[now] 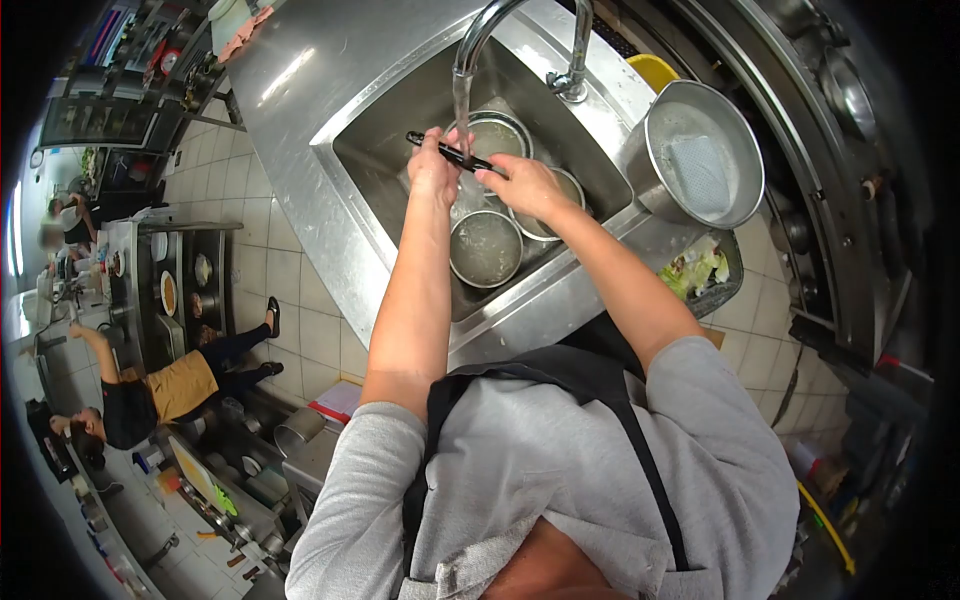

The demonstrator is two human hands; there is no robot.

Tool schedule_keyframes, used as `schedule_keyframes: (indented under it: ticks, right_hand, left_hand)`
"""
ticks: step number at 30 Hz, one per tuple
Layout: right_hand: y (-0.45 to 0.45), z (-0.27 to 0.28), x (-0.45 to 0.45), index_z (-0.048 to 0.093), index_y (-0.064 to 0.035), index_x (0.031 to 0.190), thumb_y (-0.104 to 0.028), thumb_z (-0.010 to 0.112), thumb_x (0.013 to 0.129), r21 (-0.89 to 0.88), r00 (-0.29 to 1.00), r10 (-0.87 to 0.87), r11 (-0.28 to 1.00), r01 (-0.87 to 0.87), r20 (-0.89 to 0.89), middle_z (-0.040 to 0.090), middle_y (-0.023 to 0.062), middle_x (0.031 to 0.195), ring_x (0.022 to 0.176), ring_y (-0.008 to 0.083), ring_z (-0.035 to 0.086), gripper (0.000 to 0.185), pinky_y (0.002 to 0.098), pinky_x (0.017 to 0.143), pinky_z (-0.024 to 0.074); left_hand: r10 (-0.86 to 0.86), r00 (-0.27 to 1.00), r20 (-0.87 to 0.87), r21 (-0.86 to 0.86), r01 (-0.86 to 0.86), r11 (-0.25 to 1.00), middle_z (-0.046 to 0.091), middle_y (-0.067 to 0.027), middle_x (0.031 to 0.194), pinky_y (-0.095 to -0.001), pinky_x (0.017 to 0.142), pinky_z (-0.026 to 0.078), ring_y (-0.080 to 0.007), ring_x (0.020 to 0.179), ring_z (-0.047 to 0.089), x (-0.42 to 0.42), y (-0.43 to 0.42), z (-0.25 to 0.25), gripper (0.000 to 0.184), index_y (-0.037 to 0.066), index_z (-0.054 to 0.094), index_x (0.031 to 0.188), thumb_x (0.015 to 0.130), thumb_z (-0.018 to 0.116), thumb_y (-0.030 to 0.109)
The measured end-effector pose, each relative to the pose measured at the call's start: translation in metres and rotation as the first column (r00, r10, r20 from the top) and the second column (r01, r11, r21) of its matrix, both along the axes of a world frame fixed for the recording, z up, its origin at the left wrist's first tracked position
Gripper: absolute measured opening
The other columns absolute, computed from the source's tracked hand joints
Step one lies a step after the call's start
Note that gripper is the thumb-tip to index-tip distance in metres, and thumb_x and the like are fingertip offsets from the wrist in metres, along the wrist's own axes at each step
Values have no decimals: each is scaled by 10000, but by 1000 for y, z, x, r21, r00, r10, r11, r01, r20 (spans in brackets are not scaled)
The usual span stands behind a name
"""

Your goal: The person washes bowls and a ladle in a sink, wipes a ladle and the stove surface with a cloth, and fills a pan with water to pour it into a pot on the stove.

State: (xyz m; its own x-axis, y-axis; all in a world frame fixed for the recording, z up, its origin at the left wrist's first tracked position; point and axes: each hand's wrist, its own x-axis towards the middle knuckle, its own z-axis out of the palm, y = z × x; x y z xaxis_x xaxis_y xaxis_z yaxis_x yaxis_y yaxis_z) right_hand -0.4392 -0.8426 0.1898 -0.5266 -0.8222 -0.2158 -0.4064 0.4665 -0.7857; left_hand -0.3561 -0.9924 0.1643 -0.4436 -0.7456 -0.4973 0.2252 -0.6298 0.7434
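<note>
Step in hand, prob. a rinse. Work in from the steel counter (290, 110), well over the sink (375, 170), so drips land inside. Tap (580, 55), far side, is running; hold the black tool (458, 157) square in its stream, as now, & roll it so each face gets water. Keep wrists up & clear of the rims below: near pan (487, 287) w/ water in it, far pan (521, 127), & right pan (581, 191), partly hid by the R hand (528, 186) & arm. Tool is above the pans, below the spout, slanting far-left to near-right. Grip: L hand (434, 175) closed round its left part, R hand pinching its right end; undersides hid, so can't tell exact finger placement. Wet = slippery, so best keep one hand firm while the other rubs.

Counts, big to small: 2 co-workers (150, 400) at left (1 nearer, 1 far); 1 counter; 1 sink; 1 tall steel pot (641, 180) just right of sink, w/ 1 pale cloth (702, 178) in it; 1 dark tray (736, 266), near right, w/ leafy scraps (690, 270), qty unclear; 1 tap; 3 pans; 1 tool, 2 hands on it.
</note>
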Motion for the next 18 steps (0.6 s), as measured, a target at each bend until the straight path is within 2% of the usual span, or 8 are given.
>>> schedule_keyframes:
  ticks: [3, 5, 7, 9, 11, 13, 15, 18]
  right_hand:
    - [-20, -14, -4, 696, -133, 1084, -496, 592, 866, -6, 991, 49, 999, -48, 126, 702, 151, 877, 875, 323, 669, 436, 432, 821, 495]
    - [-32, -34, -11, 696, -130, 1100, -431, 634, 853, -40, 904, 37, 999, -23, 425, 699, 126, 830, 802, 263, 666, 394, 384, 794, 501]
    - [-30, -42, -18, 698, -133, 1100, -369, 651, 845, -39, 872, 76, 997, -66, 484, 700, 107, 848, 799, 230, 655, 350, 357, 786, 499]
    - [-23, -40, -27, 699, -136, 1100, -355, 660, 832, 45, 954, 251, 964, -261, 163, 702, 108, 896, 832, 232, 659, 348, 357, 788, 497]
    - [-25, -29, -30, 696, -133, 1094, -326, 657, 828, 130, 949, 268, 948, -290, 165, 699, 124, 941, 860, 242, 661, 331, 364, 795, 498]
    - [-32, -14, -27, 694, -106, 1062, -280, 639, 833, 119, 941, 327, 941, -316, -90, 698, 134, 957, 872, 255, 663, 293, 376, 801, 498]
    - [-46, -4, -26, 687, -79, 996, -240, 611, 844, 47, 955, 281, 960, -277, -95, 702, 123, 902, 855, 259, 665, 235, 384, 792, 499]
    - [-66, 20, -33, 675, -30, 980, -194, 641, 833, -60, 922, 353, 936, -347, 163, 676, 88, 816, 756, 149, 665, 223, 318, 729, 510]
  left_hand:
    - [-198, 978, 71, -214, 209, 954, 660, -101, 1004, -375, 799, 524, -224, 936, 651, 7, 14, 6, 258, 30, 462, 1186, 973, 546, 150]
    - [-342, 888, 307, -216, 415, 884, 673, -49, 991, -285, 764, 500, -141, 928, 634, 11, 26, 7, 215, 95, 575, 1096, 936, 626, 230]
    - [-416, 840, 349, -207, 502, 840, 669, -34, 967, -273, 757, 499, -130, 891, 634, 15, 23, 11, 211, 106, 601, 1057, 926, 639, 267]
    - [-389, 845, 366, -178, 474, 862, 669, -41, 963, -290, 750, 517, -139, 870, 640, 20, 18, 18, 235, 95, 595, 1066, 927, 636, 280]
    - [-367, 845, 388, -148, 450, 881, 669, -48, 958, -306, 742, 534, -147, 850, 646, 26, 15, 26, 259, 84, 588, 1074, 928, 634, 293]
    - [-226, 890, 396, -122, 295, 948, 676, -83, 983, -350, 702, 571, -178, 842, 666, 31, 9, 21, 279, 63, 577, 1083, 942, 611, 301]
    - [-146, 941, 304, -129, 193, 973, 671, -150, 1035, -398, 693, 590, -260, 890, 682, 42, 1, 13, 291, 31, 560, 1076, 970, 563, 303]
    - [-1, 961, 275, -134, 39, 990, 669, -184, 1062, -439, 740, 587, -316, 922, 676, 65, -11, 17, 283, 22, 551, 1042, 970, 564, 296]
